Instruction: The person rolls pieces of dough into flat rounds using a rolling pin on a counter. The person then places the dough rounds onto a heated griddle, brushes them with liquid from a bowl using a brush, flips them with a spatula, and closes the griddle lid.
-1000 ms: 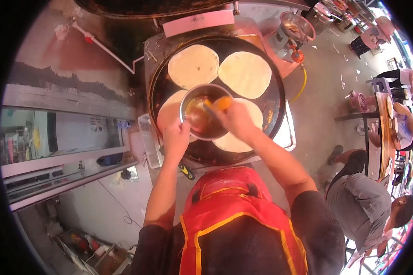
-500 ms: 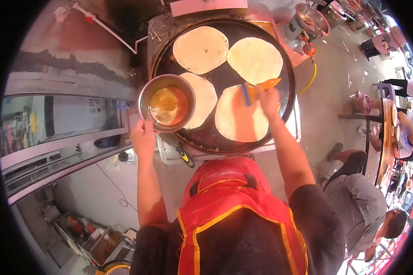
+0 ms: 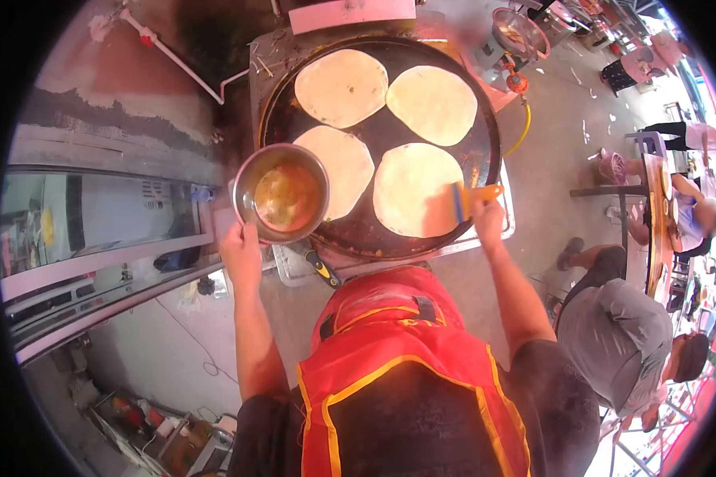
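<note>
My left hand (image 3: 241, 245) grips the rim or handle of a metal bowl (image 3: 320, 208) with yellow-brown liquid (image 3: 288, 197) in it. The bowl is held over the left edge of a round black griddle (image 3: 294, 70) and hides part of one flatbread. In my right hand (image 3: 488, 216) is a basting brush (image 3: 476, 195) with an orange handle and blue ferrule. Its bristle end is over the right edge of the near-right flatbread (image 3: 414, 187); whether it touches is unclear. Several pale round flatbreads lie on the griddle, among them the far-left flatbread (image 3: 342, 87) and far-right flatbread (image 3: 433, 105).
A black-and-yellow handled tool (image 3: 322, 269) lies at the griddle's front left. Beyond the right edge are a gas valve (image 3: 517, 83) and a yellow hose (image 3: 525, 131). A glass-sided counter (image 3: 119, 230) stands left. A person in grey (image 3: 616, 334) bends at the right.
My right hand has moved the brush toward me and right, from the middle of the near-right flatbread to its right edge. The bowl has shifted slightly left and nearer.
</note>
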Motion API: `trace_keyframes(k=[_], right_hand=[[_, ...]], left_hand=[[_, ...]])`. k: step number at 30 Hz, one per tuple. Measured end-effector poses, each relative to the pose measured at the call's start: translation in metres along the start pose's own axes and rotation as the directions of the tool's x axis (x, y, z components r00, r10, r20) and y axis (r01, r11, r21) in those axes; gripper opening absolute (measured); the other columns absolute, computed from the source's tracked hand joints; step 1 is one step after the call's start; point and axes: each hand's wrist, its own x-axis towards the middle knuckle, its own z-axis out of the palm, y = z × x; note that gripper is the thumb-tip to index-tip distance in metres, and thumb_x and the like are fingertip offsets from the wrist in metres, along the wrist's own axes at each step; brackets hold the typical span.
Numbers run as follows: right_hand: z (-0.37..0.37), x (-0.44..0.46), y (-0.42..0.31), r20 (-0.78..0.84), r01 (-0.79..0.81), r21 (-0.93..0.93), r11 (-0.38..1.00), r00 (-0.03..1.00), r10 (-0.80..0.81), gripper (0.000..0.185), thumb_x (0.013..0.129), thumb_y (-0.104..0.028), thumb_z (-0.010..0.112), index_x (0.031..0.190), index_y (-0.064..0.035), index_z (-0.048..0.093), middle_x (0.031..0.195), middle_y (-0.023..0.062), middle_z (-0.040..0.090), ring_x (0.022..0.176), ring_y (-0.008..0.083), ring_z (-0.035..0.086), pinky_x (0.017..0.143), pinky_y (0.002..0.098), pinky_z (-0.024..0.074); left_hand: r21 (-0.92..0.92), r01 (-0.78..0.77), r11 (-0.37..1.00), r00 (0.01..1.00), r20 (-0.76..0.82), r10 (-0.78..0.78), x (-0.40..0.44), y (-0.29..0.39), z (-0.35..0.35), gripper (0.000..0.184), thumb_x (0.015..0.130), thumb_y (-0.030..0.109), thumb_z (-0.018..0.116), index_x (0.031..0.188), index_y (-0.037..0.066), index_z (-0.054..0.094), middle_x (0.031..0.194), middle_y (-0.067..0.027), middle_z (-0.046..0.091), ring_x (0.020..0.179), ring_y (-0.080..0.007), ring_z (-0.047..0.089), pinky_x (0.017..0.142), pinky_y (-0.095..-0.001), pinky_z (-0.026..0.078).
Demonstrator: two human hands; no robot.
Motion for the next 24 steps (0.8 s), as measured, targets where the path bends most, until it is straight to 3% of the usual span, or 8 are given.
trace_keyframes(k=[6, 9, 10, 14, 17, 20, 21, 24], right_hand=[[-0.030, 0.028, -0.120, -0.129, 0.235, 0.490, 0.840, 0.972, -0.197, 0.019, 0.093, -0.017, 0.064, 0.097, 0.0009, 0.067, 0.078, 0.0028, 0.065, 0.067, 0.0093, 0.060, 0.060, 0.0260, 0.0485], [-0.005, -0.009, -0.215, 0.172, 0.119, 0.505, 0.855, 0.957, -0.235, 0.022, 0.091, -0.021, 0.067, 0.095, 0.0005, 0.069, 0.080, 0.0032, 0.069, 0.069, 0.0090, 0.062, 0.061, 0.0285, 0.0503], [0.015, -0.013, -0.229, 0.275, 0.249, 0.261, 0.933, 0.907, -0.319, 0.028, 0.089, -0.030, 0.068, 0.094, -0.0021, 0.070, 0.079, 0.0067, 0.071, 0.071, 0.0121, 0.066, 0.063, 0.0314, 0.0516], [0.070, -0.005, -0.259, 0.510, 0.482, 0.166, 0.860, 0.705, -0.493, 0.035, 0.086, -0.032, 0.067, 0.092, 0.0018, 0.068, 0.084, 0.0223, 0.069, 0.084, 0.0339, 0.069, 0.074, 0.0410, 0.0539], [0.031, 0.042, -0.314, 0.293, 0.851, 0.084, 0.518, 0.476, -0.829, 0.033, 0.088, -0.033, 0.065, 0.089, 0.0003, 0.064, 0.084, 0.0215, 0.065, 0.083, 0.0375, 0.065, 0.077, 0.0440, 0.0502], [-0.078, 0.113, -0.486, -0.479, 0.985, -0.092, -0.144, -0.171, -0.861, 0.052, 0.078, -0.013, 0.073, 0.123, -0.0012, 0.050, 0.128, 0.0221, 0.051, 0.114, 0.0407, 0.050, 0.090, 0.0440, 0.0475], [-0.119, 0.123, -0.539, -0.575, 0.946, -0.275, -0.171, -0.305, -0.760, 0.057, 0.079, -0.015, 0.072, 0.128, -0.0005, 0.047, 0.131, 0.0232, 0.048, 0.121, 0.0410, 0.046, 0.102, 0.0438, 0.0403], [-0.164, 0.208, -0.655, -0.575, 0.790, -0.595, 0.149, -0.288, -0.766, 0.070, 0.083, -0.049, 0.062, 0.132, -0.0008, 0.047, 0.137, 0.0214, 0.046, 0.131, 0.0361, 0.039, 0.110, 0.0473, 0.0280]], left_hand=[[0.009, -0.121, 0.993, 0.992, 0.031, 0.120, -0.003, -0.015, 0.013, 0.029, 0.092, 0.020, 0.053, 0.077, -0.003, 0.060, 0.063, -0.0124, 0.065, 0.056, -0.0170, 0.062, 0.055, -0.0337, 0.046], [0.107, -0.148, 0.983, 0.985, 0.103, 0.137, -0.003, -0.034, 0.029, 0.031, 0.092, 0.023, 0.054, 0.075, -0.002, 0.059, 0.063, -0.0159, 0.064, 0.055, -0.0250, 0.061, 0.054, -0.0389, 0.045], [0.028, -0.122, 0.992, 0.989, 0.089, 0.119, -0.013, -0.005, 0.027, 0.031, 0.091, 0.024, 0.056, 0.074, -0.002, 0.059, 0.063, -0.0185, 0.061, 0.058, -0.0305, 0.062, 0.056, -0.0422, 0.045], [-0.076, -0.094, 0.993, 0.995, 0.004, 0.095, -0.013, -0.047, 0.055, 0.030, 0.088, 0.022, 0.056, 0.073, -0.003, 0.057, 0.064, -0.0206, 0.060, 0.060, -0.0341, 0.063, 0.058, -0.0450, 0.046], [-0.162, -0.017, 0.987, 0.999, -0.045, 0.010, -0.045, 0.011, 0.023, 0.027, 0.086, 0.020, 0.054, 0.076, -0.005, 0.058, 0.066, -0.0218, 0.060, 0.062, -0.0364, 0.063, 0.059, -0.0456, 0.048], [-0.013, -0.077, 0.997, 0.975, -0.208, 0.072, -0.055, -0.016, 0.026, 0.029, 0.087, 0.021, 0.053, 0.083, -0.006, 0.063, 0.066, -0.0219, 0.060, 0.066, -0.0299, 0.067, 0.059, -0.0419, 0.051], [0.024, -0.033, 0.999, 0.982, -0.188, 0.037, -0.061, -0.014, 0.020, 0.031, 0.087, 0.022, 0.053, 0.086, -0.007, 0.064, 0.067, -0.0196, 0.061, 0.067, -0.0268, 0.066, 0.059, -0.0404, 0.051], [0.010, 0.023, 1.000, 0.963, -0.267, -0.019, -0.088, -0.032, 0.008, 0.036, 0.089, 0.027, 0.053, 0.093, -0.006, 0.066, 0.077, -0.0181, 0.065, 0.071, -0.0253, 0.063, 0.065, -0.0403, 0.050]])
